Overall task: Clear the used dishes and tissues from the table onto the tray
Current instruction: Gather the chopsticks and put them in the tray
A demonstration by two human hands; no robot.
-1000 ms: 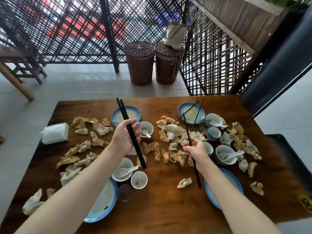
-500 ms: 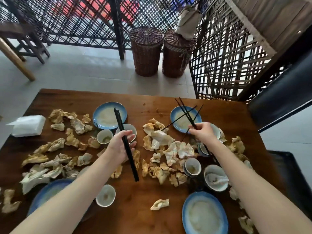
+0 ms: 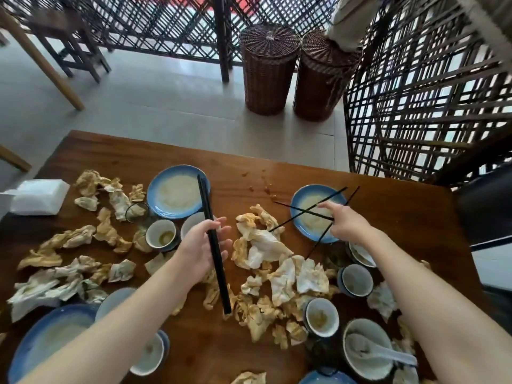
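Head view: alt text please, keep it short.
A person's left hand grips a pair of black chopsticks above a wooden table littered with crumpled tissues and used bowls. The right hand reaches crossed chopsticks on a far blue plate; its grip is blurred.

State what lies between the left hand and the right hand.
Head view: a heap of crumpled tissues, then the blue plate crossed by chopsticks.

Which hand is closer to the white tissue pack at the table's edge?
Left. The left hand, gripping black chopsticks, is right of the tissue pack, across some crumpled tissues. The right hand is much farther right, over the far blue plate.
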